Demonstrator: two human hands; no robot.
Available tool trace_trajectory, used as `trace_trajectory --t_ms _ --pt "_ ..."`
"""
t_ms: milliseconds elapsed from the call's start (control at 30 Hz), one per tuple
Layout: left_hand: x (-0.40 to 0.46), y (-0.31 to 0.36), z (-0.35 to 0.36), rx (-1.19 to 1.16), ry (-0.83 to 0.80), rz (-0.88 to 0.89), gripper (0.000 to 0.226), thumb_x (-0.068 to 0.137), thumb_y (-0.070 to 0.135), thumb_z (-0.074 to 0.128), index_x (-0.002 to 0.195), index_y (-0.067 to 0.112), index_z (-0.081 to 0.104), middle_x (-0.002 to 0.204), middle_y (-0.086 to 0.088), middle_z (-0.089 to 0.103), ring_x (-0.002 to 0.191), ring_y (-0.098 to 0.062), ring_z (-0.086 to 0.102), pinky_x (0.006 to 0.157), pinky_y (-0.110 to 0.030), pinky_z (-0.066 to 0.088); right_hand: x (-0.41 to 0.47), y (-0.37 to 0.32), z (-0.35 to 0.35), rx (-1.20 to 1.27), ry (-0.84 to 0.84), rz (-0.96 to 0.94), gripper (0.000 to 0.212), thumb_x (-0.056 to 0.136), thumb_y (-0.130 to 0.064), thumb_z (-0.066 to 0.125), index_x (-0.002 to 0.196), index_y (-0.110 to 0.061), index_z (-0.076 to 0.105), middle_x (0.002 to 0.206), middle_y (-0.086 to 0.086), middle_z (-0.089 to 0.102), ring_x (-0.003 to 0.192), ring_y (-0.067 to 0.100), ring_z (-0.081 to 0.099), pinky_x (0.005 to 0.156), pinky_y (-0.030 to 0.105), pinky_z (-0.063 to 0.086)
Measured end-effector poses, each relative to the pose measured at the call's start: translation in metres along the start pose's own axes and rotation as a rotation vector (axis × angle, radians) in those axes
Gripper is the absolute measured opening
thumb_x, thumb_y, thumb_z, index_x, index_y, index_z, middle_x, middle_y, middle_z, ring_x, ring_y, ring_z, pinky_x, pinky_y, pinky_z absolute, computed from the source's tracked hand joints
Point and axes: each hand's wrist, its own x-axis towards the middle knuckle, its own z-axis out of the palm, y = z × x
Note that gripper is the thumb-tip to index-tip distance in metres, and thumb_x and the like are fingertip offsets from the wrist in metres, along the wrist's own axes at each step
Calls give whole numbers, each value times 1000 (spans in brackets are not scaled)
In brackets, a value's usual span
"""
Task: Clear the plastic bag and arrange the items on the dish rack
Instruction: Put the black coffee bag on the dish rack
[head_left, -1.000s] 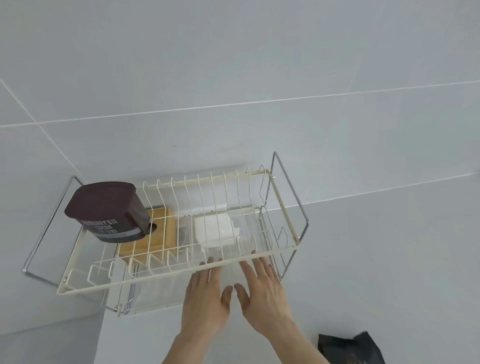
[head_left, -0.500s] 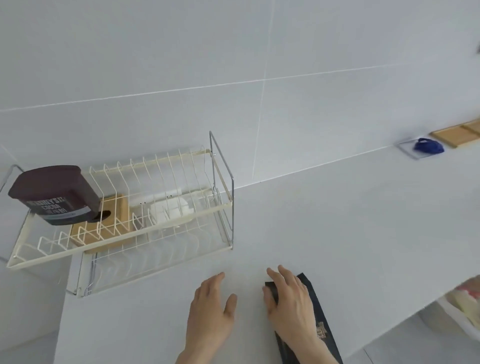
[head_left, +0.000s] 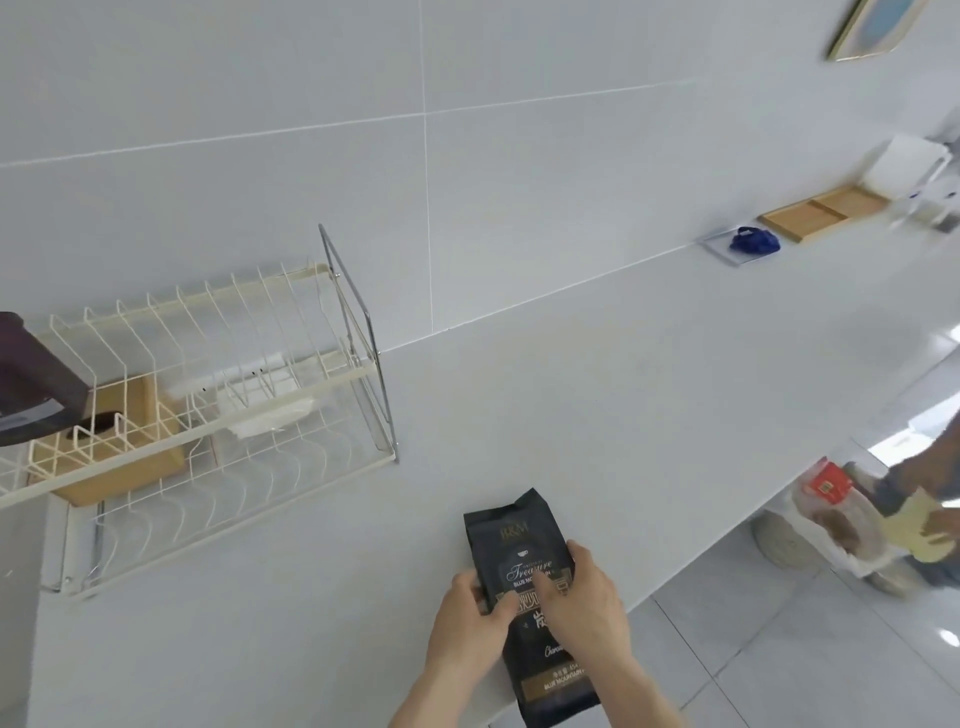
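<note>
A black coffee bag (head_left: 524, 545) with gold lettering lies on the white counter (head_left: 623, 389) near its front edge. My left hand (head_left: 470, 621) grips the bag's left side and my right hand (head_left: 584, 597) lies over its middle, fingers curled on it. The cream two-tier wire dish rack (head_left: 332, 376) stands at the left against the wall. On its upper tier sits a dark brown canister (head_left: 31, 384), cut off by the frame edge. Below are a wooden box (head_left: 124, 405) and a white folded item (head_left: 270, 418).
At the far right along the wall lie a blue object on a clear tray (head_left: 753, 241), a wooden tray (head_left: 826, 210) and a white jug (head_left: 909, 163). Beyond the counter's front edge another person's hand (head_left: 935, 525) holds items by a plastic bag (head_left: 836, 514).
My view swung right from the rack to the counter. Both hands left the rack's front rail, came down to the coffee bag and now hold it.
</note>
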Motion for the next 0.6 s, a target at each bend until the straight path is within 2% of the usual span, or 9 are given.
trace_trajectory --t_ms 33,100,167,200,267,400,600 --pt "0 0 3 -5 -3 -14 45 90 29 66 128 17 48 100 12 58 80 3 57 64 -9 41 0 1 0 17 -10 26 66 90 -47 62 148 -25 40 133 1 63 123 26 59 100 42 50" --pt "-1 -1 7 -19 0 -42 46 87 32 68 127 20 48 103 10 62 88 -7 63 76 -23 54 -1 1 -2 25 -25 68 66 88 -47 64 147 -25 43 134 2 64 125 28 58 101 43 50" --pt "-1 -4 10 -34 -9 -69 47 84 37 70 123 25 47 109 7 66 98 -15 67 87 -37 57 -2 0 -3 18 -40 81 64 87 -46 65 144 -25 44 131 2 65 124 28 59 101 42 51" --pt "0 -6 12 -46 -20 -72 46 82 37 70 121 27 46 110 7 67 99 -16 67 87 -39 58 -3 -1 -3 16 -46 84 64 87 -46 66 143 -26 45 129 2 66 122 28 60 100 42 51" --pt "-1 -9 16 -98 -52 -68 44 83 31 71 120 24 48 106 9 67 98 -16 68 81 -35 58 -3 -2 -3 9 -57 95 62 84 -48 67 138 -27 47 123 1 67 117 28 62 97 42 53" --pt "1 -11 15 -170 -32 -16 51 84 16 69 131 21 49 105 11 68 99 -14 69 93 -42 56 3 -8 -6 90 -99 123 53 81 -41 73 126 -26 51 106 1 70 96 23 69 87 41 59" --pt "-9 28 -26 -59 144 140 59 87 16 67 135 39 41 115 13 68 97 -8 67 83 -25 53 2 -47 -18 396 -83 68 36 77 -21 83 100 -26 56 89 3 76 78 23 75 78 48 64"
